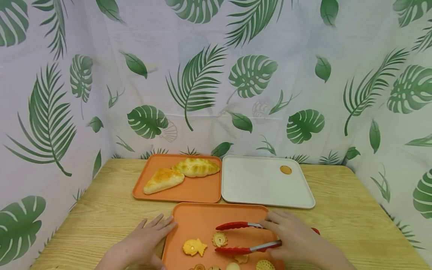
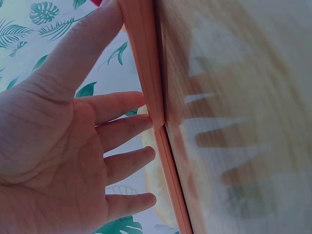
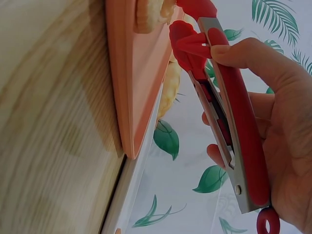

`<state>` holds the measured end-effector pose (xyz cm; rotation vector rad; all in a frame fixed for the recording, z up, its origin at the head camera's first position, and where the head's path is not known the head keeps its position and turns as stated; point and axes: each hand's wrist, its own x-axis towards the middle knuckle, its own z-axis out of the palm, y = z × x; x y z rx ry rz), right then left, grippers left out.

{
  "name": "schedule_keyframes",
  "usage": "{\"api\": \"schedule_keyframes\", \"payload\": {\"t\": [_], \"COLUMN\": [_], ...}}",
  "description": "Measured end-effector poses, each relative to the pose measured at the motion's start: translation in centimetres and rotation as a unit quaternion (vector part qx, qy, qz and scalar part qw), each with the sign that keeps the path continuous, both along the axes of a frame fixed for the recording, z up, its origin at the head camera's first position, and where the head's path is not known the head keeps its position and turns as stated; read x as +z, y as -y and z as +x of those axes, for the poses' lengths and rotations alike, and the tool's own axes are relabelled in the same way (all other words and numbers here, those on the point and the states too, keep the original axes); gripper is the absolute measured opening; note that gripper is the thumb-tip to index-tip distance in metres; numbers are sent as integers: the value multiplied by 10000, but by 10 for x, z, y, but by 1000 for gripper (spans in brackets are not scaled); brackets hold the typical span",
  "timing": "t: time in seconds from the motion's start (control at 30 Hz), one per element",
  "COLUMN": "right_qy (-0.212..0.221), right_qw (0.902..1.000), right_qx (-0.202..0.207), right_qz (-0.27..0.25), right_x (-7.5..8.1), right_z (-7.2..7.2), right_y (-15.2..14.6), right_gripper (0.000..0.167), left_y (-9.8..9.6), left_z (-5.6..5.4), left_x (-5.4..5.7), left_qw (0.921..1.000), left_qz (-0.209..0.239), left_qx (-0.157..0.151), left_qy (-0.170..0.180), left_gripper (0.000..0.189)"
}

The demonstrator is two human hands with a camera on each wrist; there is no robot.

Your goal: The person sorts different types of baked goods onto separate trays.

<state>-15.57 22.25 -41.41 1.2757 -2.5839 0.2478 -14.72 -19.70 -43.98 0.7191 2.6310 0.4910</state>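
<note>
My right hand grips a pair of red-and-silver tongs by the handles, thumb on one side and fingers on the other. The tongs' jaws stand apart over the near orange tray. Between their red tips lies a round, scalloped-edge cookie; a gap shows around it. Left of that cookie is a yellow fish-shaped cookie. My left hand is at the tray's left side, fingers spread and fairly straight, fingertips at the rim. Its thumb reaches the rim too in the left wrist view.
Several more cookies, one a bumpy round one, lie along the near tray's front, partly cut off. Behind, another orange tray holds two breads. Beside it, a white tray bears one brown oval cookie. Leaf-print cloth walls surround the wooden table.
</note>
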Motion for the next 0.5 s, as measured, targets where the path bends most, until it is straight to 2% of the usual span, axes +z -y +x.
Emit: {"api": "schedule_keyframes", "payload": {"t": [0.13,0.3,0.5], "right_qy": [150,552,744], "right_qw": [9998,9980,9965], "right_qx": [-15,-66,-95], "right_qz": [140,310,363], "right_x": [1,7,12], "right_z": [-2,-4,-3], "right_y": [3,8,11], "right_gripper": [42,39,38], "left_y": [0,0,0], "left_z": [0,0,0], "left_x": [0,0,0], "left_qw": [10000,10000,10000], "left_qz": [7,-6,-12], "left_qx": [-8,8,21], "left_qy": [25,23,38], "left_gripper": [112,111,112]}}
